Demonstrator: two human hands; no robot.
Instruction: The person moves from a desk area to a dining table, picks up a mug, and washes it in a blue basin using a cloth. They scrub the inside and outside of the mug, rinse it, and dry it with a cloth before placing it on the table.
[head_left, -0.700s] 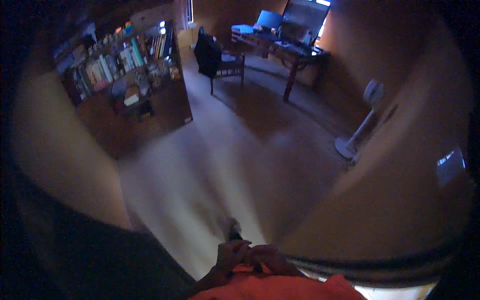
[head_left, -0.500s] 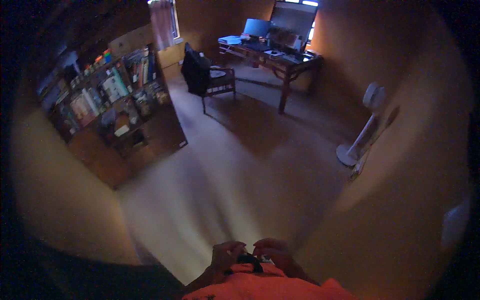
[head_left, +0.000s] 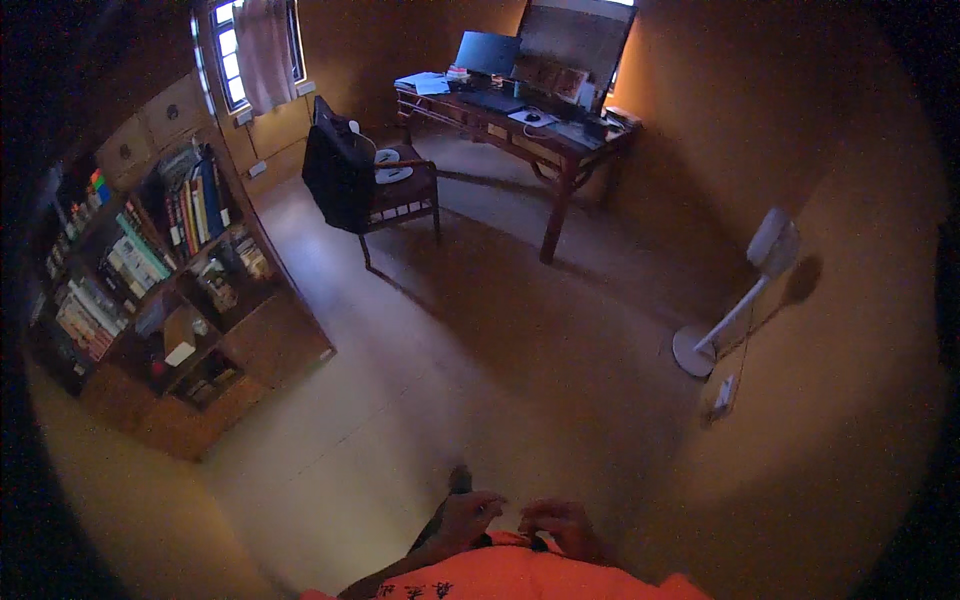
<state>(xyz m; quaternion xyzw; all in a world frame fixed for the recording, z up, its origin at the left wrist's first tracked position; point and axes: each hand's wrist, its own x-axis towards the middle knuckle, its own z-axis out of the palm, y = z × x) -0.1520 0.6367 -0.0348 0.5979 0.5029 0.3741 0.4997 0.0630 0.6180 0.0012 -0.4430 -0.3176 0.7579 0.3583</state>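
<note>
At the lower edge, my left hand point(head_left: 472, 517) and my right hand point(head_left: 562, 525) are in front of my orange-red shirt point(head_left: 530, 575). A narrow gap separates them. The fingers of both curl inward toward each other. Something small and dark shows at the right hand's fingers, too dim to name. What either hand grips, if anything, is hidden. Just beyond the left hand, a dark foot point(head_left: 460, 478) shows on the pale floor point(head_left: 340, 440).
On the left stands a wooden bookshelf point(head_left: 265, 345) full of books. Ahead are a chair point(head_left: 335, 175) with a dark cover and a wooden desk point(head_left: 565, 165) bearing a monitor point(head_left: 488, 53) and papers. A white standing fan point(head_left: 735, 310) is by the right wall.
The room shows closer, with bookshelf and chair further left and lower in view. My hands have moved slightly apart. The dark and pale thing between them shows less. A foot has come into view.
</note>
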